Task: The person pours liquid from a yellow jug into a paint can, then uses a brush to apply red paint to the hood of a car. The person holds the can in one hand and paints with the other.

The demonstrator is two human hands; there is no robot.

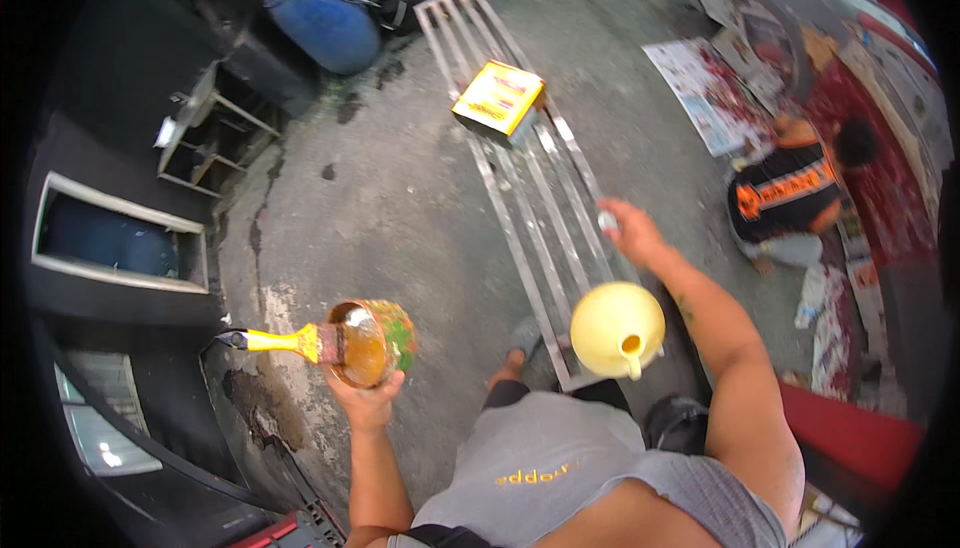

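Note:
My left hand (366,398) is wrapped round the base of a round tin (402,336), stained green and orange, with amber liquid visible inside. Across its mouth leans a paintbrush (285,342) with a yellow handle; its bristle end is in the tin. My right hand (636,236) is stretched out over the right edge of a slatted metal bench (527,238). Its fingers pinch a small whitish thing (607,220), perhaps a cap, too small to make out. Close by my right forearm, at the bench's near end, is a pale yellow rounded vessel (612,323) with a spout.
Farther along the bench lies a yellow box (500,100). At right, a person (785,193) crouches by a dark red panel (885,163), near stained paper sheets (708,93). A blue barrel (322,28) and a metal-framed rack (215,138) stand at the left.

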